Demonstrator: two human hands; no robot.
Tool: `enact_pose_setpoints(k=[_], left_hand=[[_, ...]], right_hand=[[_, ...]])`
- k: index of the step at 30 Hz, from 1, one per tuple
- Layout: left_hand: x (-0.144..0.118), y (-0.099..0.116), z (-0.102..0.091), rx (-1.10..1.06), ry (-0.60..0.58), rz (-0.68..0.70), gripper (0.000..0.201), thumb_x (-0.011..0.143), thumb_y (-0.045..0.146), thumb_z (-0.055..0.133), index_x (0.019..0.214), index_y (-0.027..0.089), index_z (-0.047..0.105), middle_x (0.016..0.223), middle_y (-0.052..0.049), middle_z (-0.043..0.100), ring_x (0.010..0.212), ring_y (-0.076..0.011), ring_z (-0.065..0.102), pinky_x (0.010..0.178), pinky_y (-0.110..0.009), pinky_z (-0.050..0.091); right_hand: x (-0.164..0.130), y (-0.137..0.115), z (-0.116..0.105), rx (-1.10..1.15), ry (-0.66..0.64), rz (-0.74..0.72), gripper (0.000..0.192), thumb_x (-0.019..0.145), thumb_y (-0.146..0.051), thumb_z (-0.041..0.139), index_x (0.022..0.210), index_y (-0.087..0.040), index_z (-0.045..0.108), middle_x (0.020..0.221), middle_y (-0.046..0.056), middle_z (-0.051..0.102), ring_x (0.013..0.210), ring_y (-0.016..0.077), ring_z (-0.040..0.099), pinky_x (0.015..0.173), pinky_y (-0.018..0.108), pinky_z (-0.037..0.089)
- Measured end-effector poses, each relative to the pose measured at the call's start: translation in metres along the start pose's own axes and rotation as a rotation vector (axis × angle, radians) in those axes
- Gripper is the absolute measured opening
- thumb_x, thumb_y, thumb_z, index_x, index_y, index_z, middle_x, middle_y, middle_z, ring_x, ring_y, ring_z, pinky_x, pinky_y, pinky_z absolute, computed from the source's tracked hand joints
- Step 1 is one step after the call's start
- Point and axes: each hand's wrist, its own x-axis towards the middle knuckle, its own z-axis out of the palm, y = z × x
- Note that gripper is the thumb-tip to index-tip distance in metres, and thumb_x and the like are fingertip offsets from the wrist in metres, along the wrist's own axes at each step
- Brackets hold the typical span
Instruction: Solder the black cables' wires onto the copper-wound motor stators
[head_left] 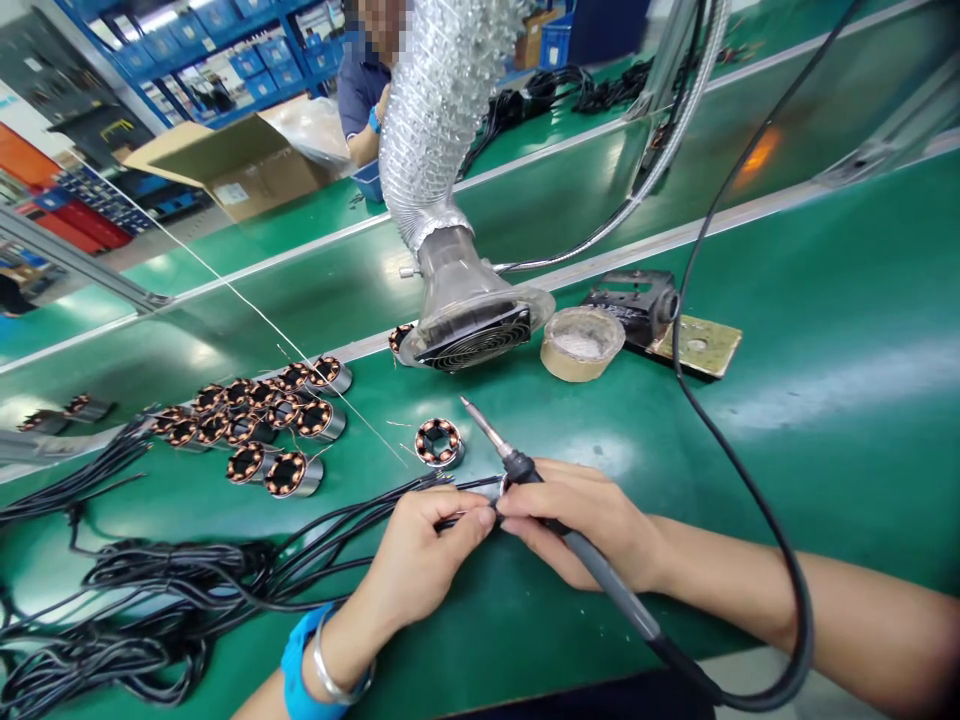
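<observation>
- Nearest my camera, the left hand (420, 560), with a blue band and a metal bangle at its wrist, pinches the ends of thin black wires (352, 515) between thumb and forefinger, closed tight on them just short of the soldering iron.
- Beside it, fingertips touching, the right hand (581, 525) is wrapped around the grip of the soldering iron (525, 470), pen fashion; the bare metal tip points up and away from the iron's handle, clear of everything.
- I judge the iron light and rigid, safe to hold only by the dark grip; its stiff cord (750, 480) loops back past the forearm and may tug.
- I judge the wires limp and springy, best pinched close to their stripped ends.
- Just beyond the iron's tip sits a single wound stator (439, 441); its copper coils look fragile, so the metal rim is the place to hold it.
- Left of the iron lies a cluster of stators (262, 420) on the green bench (825, 400).
- Farther behind the iron stand a fume-extractor hood (472, 320), a tape roll (581, 343) and an iron stand (637, 300).
- Farthest off, another person (364, 90) works near a cardboard box (240, 165).
</observation>
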Motion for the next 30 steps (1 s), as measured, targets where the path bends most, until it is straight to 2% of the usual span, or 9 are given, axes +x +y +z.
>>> enact_pose_setpoints(k=[3, 8, 11, 14, 20, 25, 28, 30], left_hand=[[-0.001, 0.001, 0.001, -0.017, -0.017, -0.008, 0.032, 0.091, 0.038, 0.057, 0.079, 0.015, 0.074, 0.072, -0.003, 0.063, 0.071, -0.0147, 0.052, 0.065, -0.024, 0.038], [-0.003, 0.000, 0.000, -0.004, 0.048, 0.026, 0.026, 0.088, 0.036, 0.061, 0.084, 0.014, 0.075, 0.076, -0.004, 0.066, 0.070, -0.0143, 0.054, 0.066, -0.023, 0.040], [-0.004, -0.004, -0.001, -0.059, 0.058, 0.051, 0.028, 0.089, 0.036, 0.059, 0.080, 0.013, 0.072, 0.070, -0.002, 0.062, 0.065, -0.0127, 0.050, 0.061, -0.023, 0.039], [-0.005, -0.005, 0.000, -0.103, 0.058, 0.020, 0.025, 0.089, 0.033, 0.057, 0.077, 0.014, 0.067, 0.065, 0.000, 0.058, 0.059, -0.0110, 0.046, 0.056, -0.022, 0.035], [-0.007, 0.000, 0.004, 0.077, 0.127, 0.089, 0.017, 0.088, 0.022, 0.056, 0.077, 0.016, 0.067, 0.072, -0.001, 0.061, 0.066, -0.0126, 0.052, 0.060, -0.022, 0.038], [-0.028, 0.007, 0.022, 0.185, 0.186, 0.144, 0.021, 0.094, 0.024, 0.048, 0.077, 0.017, 0.059, 0.072, -0.001, 0.059, 0.065, -0.0134, 0.051, 0.061, -0.025, 0.037], [-0.037, 0.011, 0.026, 0.195, 0.135, 0.150, 0.026, 0.099, 0.028, 0.039, 0.087, 0.017, 0.059, 0.078, -0.004, 0.063, 0.069, -0.0147, 0.055, 0.065, -0.026, 0.042], [-0.035, 0.012, 0.017, 0.267, 0.097, 0.184, 0.032, 0.100, 0.028, 0.034, 0.087, 0.018, 0.062, 0.077, -0.004, 0.064, 0.071, -0.0156, 0.058, 0.068, -0.027, 0.043]], right_hand=[[-0.002, 0.000, 0.000, -0.001, -0.004, 0.003, 0.034, 0.083, -0.001, 0.059, 0.111, -0.018, 0.054, 0.081, 0.003, 0.065, 0.065, 0.0141, 0.054, 0.058, 0.026, 0.049], [-0.003, -0.001, -0.001, -0.013, -0.019, 0.097, 0.039, 0.082, -0.007, 0.059, 0.119, -0.017, 0.051, 0.087, 0.006, 0.062, 0.071, 0.0153, 0.055, 0.062, 0.027, 0.051], [0.001, -0.003, -0.001, -0.026, -0.074, 0.102, 0.036, 0.086, -0.008, 0.054, 0.120, -0.017, 0.052, 0.082, 0.004, 0.061, 0.068, 0.0146, 0.054, 0.062, 0.026, 0.050], [0.005, -0.005, -0.001, -0.031, -0.085, 0.108, 0.031, 0.088, -0.008, 0.051, 0.116, -0.019, 0.053, 0.082, 0.003, 0.064, 0.069, 0.0144, 0.056, 0.064, 0.027, 0.051], [0.008, -0.013, 0.000, -0.035, -0.075, 0.132, 0.027, 0.087, -0.006, 0.054, 0.111, -0.019, 0.055, 0.080, 0.002, 0.065, 0.063, 0.0126, 0.056, 0.060, 0.024, 0.048], [0.002, -0.020, 0.010, -0.114, -0.018, 0.132, 0.026, 0.085, -0.002, 0.052, 0.104, -0.020, 0.055, 0.077, 0.002, 0.064, 0.060, 0.0132, 0.054, 0.055, 0.025, 0.046], [-0.001, -0.019, 0.012, -0.176, -0.007, 0.099, 0.030, 0.084, 0.001, 0.050, 0.106, -0.019, 0.055, 0.074, 0.002, 0.061, 0.059, 0.0139, 0.052, 0.052, 0.025, 0.044], [-0.002, -0.015, 0.008, -0.197, -0.011, 0.050, 0.032, 0.083, 0.001, 0.051, 0.107, -0.019, 0.056, 0.070, 0.001, 0.059, 0.057, 0.0140, 0.051, 0.052, 0.026, 0.044]])
